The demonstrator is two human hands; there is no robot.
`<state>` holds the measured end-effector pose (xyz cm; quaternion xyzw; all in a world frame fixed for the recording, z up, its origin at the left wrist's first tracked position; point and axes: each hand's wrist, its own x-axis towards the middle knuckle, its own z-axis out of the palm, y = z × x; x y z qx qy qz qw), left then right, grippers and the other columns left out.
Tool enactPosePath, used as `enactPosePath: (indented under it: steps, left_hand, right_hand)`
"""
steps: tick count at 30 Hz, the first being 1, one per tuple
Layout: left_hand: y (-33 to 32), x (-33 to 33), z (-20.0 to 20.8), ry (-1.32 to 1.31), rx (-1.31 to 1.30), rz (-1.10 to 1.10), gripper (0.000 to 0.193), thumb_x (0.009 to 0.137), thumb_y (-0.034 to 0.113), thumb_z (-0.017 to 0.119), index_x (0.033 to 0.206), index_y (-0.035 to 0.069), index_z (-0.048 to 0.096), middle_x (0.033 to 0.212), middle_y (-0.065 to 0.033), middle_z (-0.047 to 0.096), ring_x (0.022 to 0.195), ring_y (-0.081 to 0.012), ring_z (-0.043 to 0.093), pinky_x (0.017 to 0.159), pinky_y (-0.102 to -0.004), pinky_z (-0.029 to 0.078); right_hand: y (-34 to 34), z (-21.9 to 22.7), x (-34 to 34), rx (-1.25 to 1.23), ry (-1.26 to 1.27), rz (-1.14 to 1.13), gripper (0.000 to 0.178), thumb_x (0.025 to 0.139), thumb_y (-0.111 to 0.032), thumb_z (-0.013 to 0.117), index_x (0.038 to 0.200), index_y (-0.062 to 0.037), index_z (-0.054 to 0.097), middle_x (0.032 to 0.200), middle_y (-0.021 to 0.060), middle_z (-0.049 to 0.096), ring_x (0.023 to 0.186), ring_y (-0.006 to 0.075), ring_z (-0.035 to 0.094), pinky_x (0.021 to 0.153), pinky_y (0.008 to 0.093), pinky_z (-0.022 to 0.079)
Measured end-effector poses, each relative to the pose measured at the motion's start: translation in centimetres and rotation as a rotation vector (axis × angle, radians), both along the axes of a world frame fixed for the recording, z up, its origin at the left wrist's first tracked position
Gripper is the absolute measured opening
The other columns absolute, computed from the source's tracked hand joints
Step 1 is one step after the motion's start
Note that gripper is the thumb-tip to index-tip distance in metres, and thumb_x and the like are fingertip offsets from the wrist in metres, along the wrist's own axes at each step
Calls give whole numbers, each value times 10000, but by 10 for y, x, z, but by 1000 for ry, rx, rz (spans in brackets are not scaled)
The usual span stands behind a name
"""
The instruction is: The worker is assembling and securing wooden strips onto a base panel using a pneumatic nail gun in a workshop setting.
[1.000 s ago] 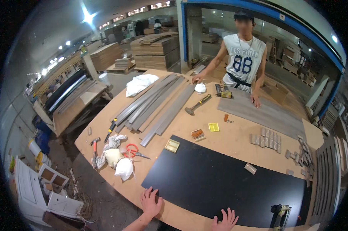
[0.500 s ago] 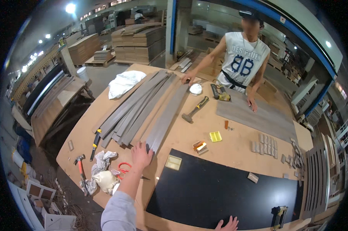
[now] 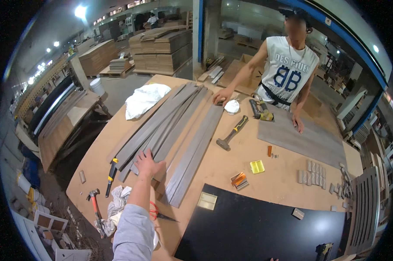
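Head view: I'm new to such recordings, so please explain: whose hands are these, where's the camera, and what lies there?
No machine here: a person works bare-handed, filmed by a wide fisheye camera on their head, so straight lines bend. The spread left hand is at long grey wood-grained strips, with no clear grip; only fingertips of the right hand show at the bottom edge. On the tan table lie a glossy black panel and a black-and-yellow-handled hammer. The hands opposite are a co-worker's.

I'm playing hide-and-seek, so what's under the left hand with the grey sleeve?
Long grey strips lie piled there, their ends running under the left hand, on the tan tabletop. The hand covers what is directly beneath, so I can't tell whether it touches a strip.
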<state>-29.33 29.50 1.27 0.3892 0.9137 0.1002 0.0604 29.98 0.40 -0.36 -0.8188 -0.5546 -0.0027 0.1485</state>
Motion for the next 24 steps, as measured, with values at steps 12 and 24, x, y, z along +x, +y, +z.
enactPosePath:
  steps: [12,24]
  left_hand:
    - [4,-92,8,-11,107,-98,811,832,518,705,1441,38,470,1422,-268,503,1334,-423,462,1084,-538,403]
    - [1,-161,9,-210,-60,27,979,678,554,805,1413,-13,496,1452,-296,484,1331,-400,500,1121,-483,399]
  right_hand:
    - [-1,-16,2,4,-42,0,578,931,-306,644,1448,-98,489,1516,212,446,1420,458,360,1156,598,267]
    - [5,12,-8,-179,6,-50,563,944,-268,631,1454,-99,461,1548,183,402,1451,416,317,1195,559,240]
